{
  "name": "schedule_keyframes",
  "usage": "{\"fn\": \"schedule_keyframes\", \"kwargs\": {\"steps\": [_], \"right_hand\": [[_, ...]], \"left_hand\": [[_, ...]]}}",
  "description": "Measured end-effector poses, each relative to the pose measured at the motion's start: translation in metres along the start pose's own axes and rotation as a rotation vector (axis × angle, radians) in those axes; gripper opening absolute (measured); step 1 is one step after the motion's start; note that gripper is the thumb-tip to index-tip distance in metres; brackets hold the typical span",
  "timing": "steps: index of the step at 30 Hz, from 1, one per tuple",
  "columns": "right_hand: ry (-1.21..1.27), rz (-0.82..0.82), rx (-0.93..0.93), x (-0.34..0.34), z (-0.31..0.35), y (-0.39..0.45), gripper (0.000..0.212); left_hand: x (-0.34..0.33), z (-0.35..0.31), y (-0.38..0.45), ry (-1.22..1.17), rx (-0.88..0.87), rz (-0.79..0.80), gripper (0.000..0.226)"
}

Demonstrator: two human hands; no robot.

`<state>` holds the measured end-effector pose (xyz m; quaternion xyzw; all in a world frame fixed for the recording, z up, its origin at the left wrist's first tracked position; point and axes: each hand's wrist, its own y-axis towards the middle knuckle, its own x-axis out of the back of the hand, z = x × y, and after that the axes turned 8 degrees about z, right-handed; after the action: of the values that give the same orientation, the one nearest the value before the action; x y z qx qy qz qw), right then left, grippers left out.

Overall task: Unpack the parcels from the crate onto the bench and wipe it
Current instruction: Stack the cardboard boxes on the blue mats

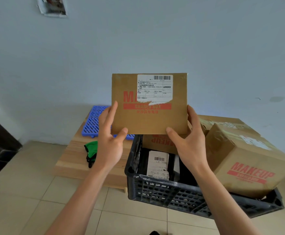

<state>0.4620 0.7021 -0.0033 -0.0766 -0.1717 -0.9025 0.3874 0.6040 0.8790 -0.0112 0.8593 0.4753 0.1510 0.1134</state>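
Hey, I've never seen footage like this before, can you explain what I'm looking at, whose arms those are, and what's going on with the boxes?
This is one picture from a camera worn on a person's head, looking forward and down, so the two bare arms belong to the wearer. No machine is involved. The left hand and the right hand hold up a flat cardboard parcel by its lower corners; it bears a shipping label. Below it stands a black plastic crate on the tiled floor, with more parcels inside. A bigger box marked MAKEUP leans at the crate's right. Behind on the left is a low wooden bench carrying a green cloth and a blue plastic grid.
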Motion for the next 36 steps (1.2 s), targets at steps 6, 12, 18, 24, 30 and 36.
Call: {"fn": "schedule_keyframes", "kwargs": {"steps": [6,12,18,24,30,36], "right_hand": [[-0.203,0.034,0.061,-0.006,0.003,0.007,0.093],[-0.267,0.023,0.135,-0.003,0.002,0.024,0.092],[-0.289,0.071,0.194,-0.007,0.001,0.058,0.090],[-0.241,0.199,0.189,-0.028,-0.005,0.097,0.090],[-0.263,0.295,0.200,-0.063,-0.002,0.128,0.090],[-0.378,0.421,0.106,-0.126,-0.008,0.169,0.096]], "left_hand": [[-0.009,-0.003,0.003,0.182,-0.005,0.020,0.070],[-0.011,-0.004,0.017,0.255,-0.079,-0.030,0.068],[-0.012,-0.009,0.040,0.331,-0.093,-0.069,0.068],[0.002,0.002,0.062,0.446,-0.004,-0.097,0.073],[0.032,0.018,0.083,0.465,0.054,-0.135,0.072],[0.078,0.062,0.123,0.503,0.125,-0.119,0.072]]}}
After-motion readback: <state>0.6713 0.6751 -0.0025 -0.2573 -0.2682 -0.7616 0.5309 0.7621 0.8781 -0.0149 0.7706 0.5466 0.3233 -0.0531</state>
